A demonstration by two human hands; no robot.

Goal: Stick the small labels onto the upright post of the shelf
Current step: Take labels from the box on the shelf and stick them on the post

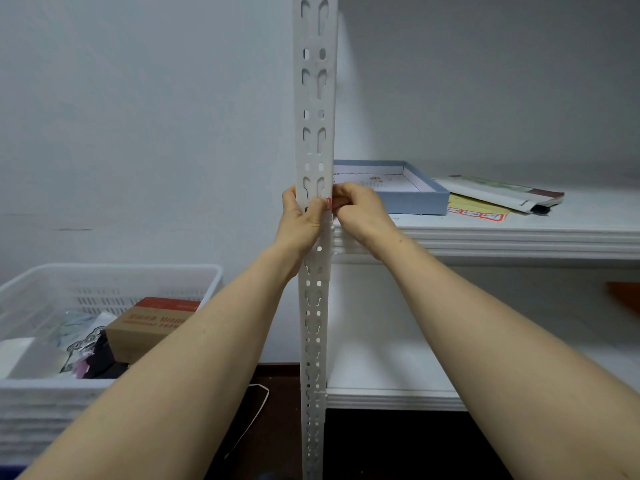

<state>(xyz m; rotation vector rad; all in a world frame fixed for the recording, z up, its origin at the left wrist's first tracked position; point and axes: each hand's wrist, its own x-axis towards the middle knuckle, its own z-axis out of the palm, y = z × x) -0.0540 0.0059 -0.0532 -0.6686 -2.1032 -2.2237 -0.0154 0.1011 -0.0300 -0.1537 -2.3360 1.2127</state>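
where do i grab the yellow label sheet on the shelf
Pinch the yellow label sheet at its front edge, coming from the front of the shelf. It lies flat, its back tucked under the white packet and the blue tray beside its left, so likely only that front strip is free.

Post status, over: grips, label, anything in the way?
At shelf height: left grip wraps the post, thumb on front; right grip curled at its edge. Label not visible. Nothing blocking.
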